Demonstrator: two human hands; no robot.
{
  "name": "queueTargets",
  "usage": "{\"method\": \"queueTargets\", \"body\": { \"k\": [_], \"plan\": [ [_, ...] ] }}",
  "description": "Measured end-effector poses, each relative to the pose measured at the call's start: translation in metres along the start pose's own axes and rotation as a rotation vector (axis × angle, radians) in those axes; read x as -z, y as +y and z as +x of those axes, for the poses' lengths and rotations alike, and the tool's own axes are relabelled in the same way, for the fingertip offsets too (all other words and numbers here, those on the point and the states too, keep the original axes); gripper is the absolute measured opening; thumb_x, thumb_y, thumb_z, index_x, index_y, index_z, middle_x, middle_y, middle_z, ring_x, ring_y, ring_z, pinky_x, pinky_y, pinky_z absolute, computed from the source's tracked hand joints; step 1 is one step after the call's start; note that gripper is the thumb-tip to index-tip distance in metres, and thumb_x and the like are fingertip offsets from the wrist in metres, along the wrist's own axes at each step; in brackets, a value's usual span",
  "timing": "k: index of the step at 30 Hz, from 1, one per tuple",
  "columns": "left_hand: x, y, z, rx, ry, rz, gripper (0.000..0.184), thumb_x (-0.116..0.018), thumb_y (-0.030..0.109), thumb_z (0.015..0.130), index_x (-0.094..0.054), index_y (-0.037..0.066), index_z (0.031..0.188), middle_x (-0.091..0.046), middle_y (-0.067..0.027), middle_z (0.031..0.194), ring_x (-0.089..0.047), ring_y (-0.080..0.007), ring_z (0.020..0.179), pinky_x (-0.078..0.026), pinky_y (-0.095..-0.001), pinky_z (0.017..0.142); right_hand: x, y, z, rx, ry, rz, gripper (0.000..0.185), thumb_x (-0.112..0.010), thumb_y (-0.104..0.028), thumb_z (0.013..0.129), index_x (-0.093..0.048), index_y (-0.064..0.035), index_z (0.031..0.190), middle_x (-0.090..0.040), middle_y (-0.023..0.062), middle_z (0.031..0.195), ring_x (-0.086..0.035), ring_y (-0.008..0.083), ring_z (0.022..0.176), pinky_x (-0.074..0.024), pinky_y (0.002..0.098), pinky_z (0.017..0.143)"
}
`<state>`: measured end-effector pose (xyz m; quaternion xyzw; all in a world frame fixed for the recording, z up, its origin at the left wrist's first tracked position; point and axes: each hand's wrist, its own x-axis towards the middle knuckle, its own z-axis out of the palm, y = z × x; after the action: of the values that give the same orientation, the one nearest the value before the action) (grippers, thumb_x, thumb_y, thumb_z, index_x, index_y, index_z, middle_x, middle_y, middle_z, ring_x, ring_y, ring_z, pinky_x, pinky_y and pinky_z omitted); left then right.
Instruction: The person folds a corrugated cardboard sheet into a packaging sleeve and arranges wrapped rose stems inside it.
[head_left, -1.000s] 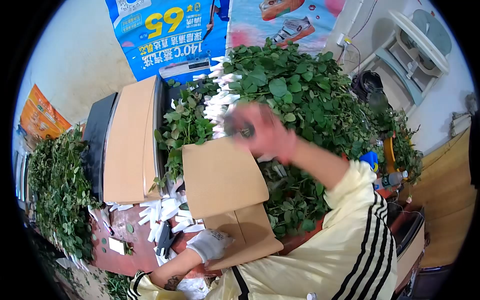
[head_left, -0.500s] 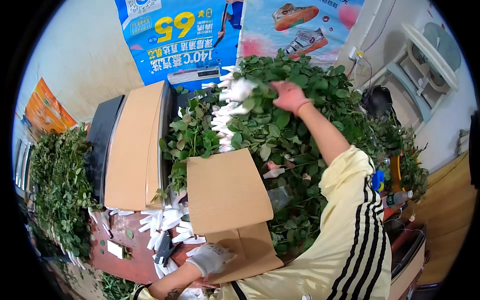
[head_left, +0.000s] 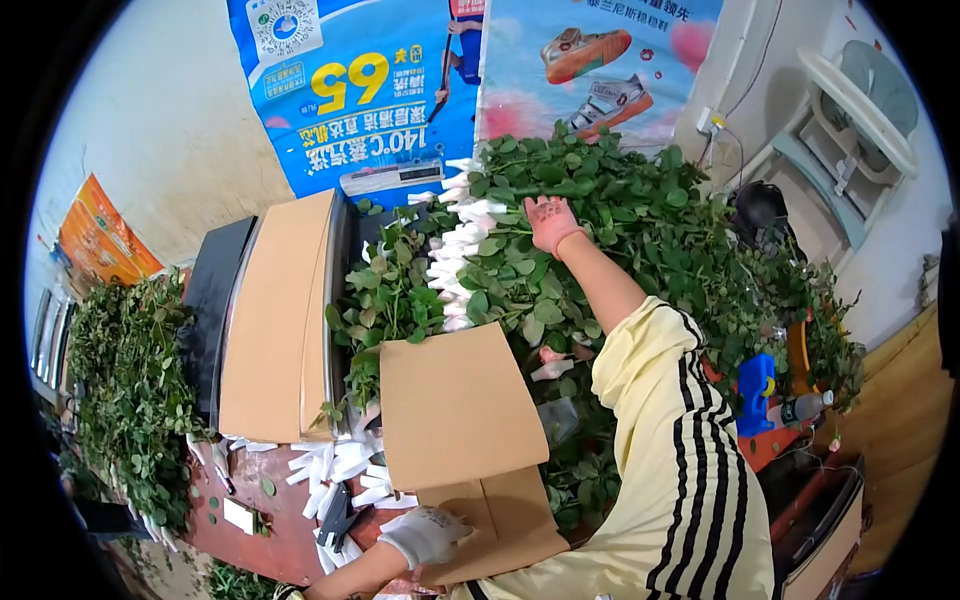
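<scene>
My right hand, in a pink glove, is stretched out over a heap of leafy rose stems. Its fingers look apart and lie on the stems, close to a row of flower heads in white sleeves. Near me, my left hand wears a white glove. It rests back upward on the lower part of a brown corrugated cardboard sheet, fingers laid along the board. Beside that hand, a dark stapler-like tool lies among loose white sleeves.
Stacked cardboard stands left of the stems. More leafy stems hang at the far left. On the right are a blue tape dispenser, a plastic bottle and a high chair. Posters cover the wall behind.
My right hand has come slightly left and down over the stems. A blurred white-sleeved flower near it now lies still in the row. My left hand stays on the cardboard; the view tilted slightly.
</scene>
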<state>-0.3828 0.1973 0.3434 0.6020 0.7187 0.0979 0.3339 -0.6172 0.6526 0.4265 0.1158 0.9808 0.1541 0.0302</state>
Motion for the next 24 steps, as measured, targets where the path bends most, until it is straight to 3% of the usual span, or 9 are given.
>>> {"method": "queueTargets", "body": {
  "k": [3,4,9,15,17,18,20,22,24],
  "plan": [
    [-0.002,-0.004,0.0,0.024,0.024,0.006,0.037,-0.048,0.022,0.077,-0.061,0.016,0.111,-0.064,-0.0133,0.102,-0.061,-0.0301,0.095,-0.048,-0.0393,0.081,0.005,0.012,0.005,0.06,-0.086,0.087,0.049,-0.044,-0.013,0.079,-0.04,-0.0048,0.128,-0.048,0.016,0.127,-0.047,0.0294,0.116,-0.0366,0.041,0.096],
    [-0.002,-0.004,0.0,0.003,0.055,-0.007,0.036,-0.047,0.023,0.078,-0.061,0.016,0.111,-0.064,-0.013,0.103,-0.06,-0.03,0.095,-0.048,-0.0392,0.081,0.011,0.016,-0.002,0.054,0.213,0.02,0.027,-0.055,-0.019,0.076,-0.05,-0.0089,0.101,-0.06,0.0087,0.096,-0.058,0.0224,0.098,-0.0451,0.037,0.081],
    [0.013,0.016,-0.006,0.008,0.043,0.036,0.035,-0.045,0.027,0.083,-0.061,0.015,0.112,-0.062,-0.0121,0.109,-0.059,-0.0291,0.099,-0.047,-0.0381,0.084,0.076,0.075,-0.074,-0.048,0.947,0.575,0.046,-0.069,-0.016,0.064,-0.052,-0.0062,0.106,-0.061,0.0131,0.097,-0.058,0.0335,0.092,-0.0465,0.0416,0.08],
    [0.083,0.058,-0.027,0.0,0.217,-0.143,0.035,-0.053,0.028,0.082,-0.061,0.011,0.111,-0.063,-0.0127,0.105,-0.06,-0.0291,0.095,-0.048,-0.038,0.08,0.105,0.152,-0.165,-0.007,1.111,0.755,0.048,-0.066,-0.012,0.066,-0.052,-0.0039,0.111,-0.059,0.0172,0.104,-0.055,0.0371,0.1,-0.0444,0.0414,0.085],
    [0.11,0.069,-0.03,-0.007,0.321,-0.181,0.035,-0.055,0.027,0.081,-0.061,0.01,0.11,-0.063,-0.0135,0.103,-0.06,-0.0296,0.094,-0.048,-0.0381,0.079,0.075,0.205,-0.171,-0.434,1.419,0.432,0.051,-0.064,-0.015,0.071,-0.048,-0.0018,0.117,-0.054,0.0201,0.113,-0.051,0.0371,0.108,-0.0394,0.0441,0.092],
    [0.117,0.073,-0.034,0.0,0.434,-0.231,0.035,-0.057,0.025,0.08,-0.061,0.008,0.109,-0.063,-0.0143,0.1,-0.061,-0.0301,0.092,-0.048,-0.0382,0.078,0.105,0.219,-0.197,-0.515,1.422,1.007,0.052,-0.06,-0.018,0.076,-0.043,0.0029,0.12,-0.047,0.0233,0.122,-0.046,0.0365,0.114,-0.0344,0.0453,0.097],
    [0.126,0.08,-0.04,0.013,0.459,-0.175,0.032,-0.06,0.021,0.079,-0.063,0.006,0.107,-0.065,-0.0141,0.097,-0.062,-0.0282,0.09,-0.049,-0.0354,0.077,0.164,0.239,-0.252,-0.676,1.74,0.939,0.042,-0.057,-0.007,0.078,-0.044,0.0077,0.115,-0.049,0.0208,0.121,-0.049,0.0299,0.108,-0.0389,0.0406,0.093],
    [0.12,0.078,-0.045,0.018,0.475,-0.155,0.028,-0.062,0.016,0.078,-0.064,0.003,0.102,-0.066,-0.0129,0.092,-0.064,-0.0245,0.085,-0.049,-0.0319,0.075,0.192,0.289,-0.291,-0.482,2.145,1.187,0.042,-0.057,0.0,0.076,-0.045,0.0055,0.116,-0.056,0.015,0.111,-0.056,0.0248,0.093,-0.0474,0.0375,0.083],
    [0.107,0.07,-0.052,0.026,0.454,-0.24,0.028,-0.062,0.016,0.078,-0.064,0.002,0.102,-0.066,-0.0127,0.09,-0.064,-0.024,0.084,-0.049,-0.0315,0.074,0.236,0.285,-0.335,-0.05,2.215,1.248,0.036,-0.053,0.006,0.078,-0.051,0.0034,0.114,-0.056,0.009,0.114,-0.057,0.0222,0.091,-0.048,0.0356,0.083]
  ]
}}
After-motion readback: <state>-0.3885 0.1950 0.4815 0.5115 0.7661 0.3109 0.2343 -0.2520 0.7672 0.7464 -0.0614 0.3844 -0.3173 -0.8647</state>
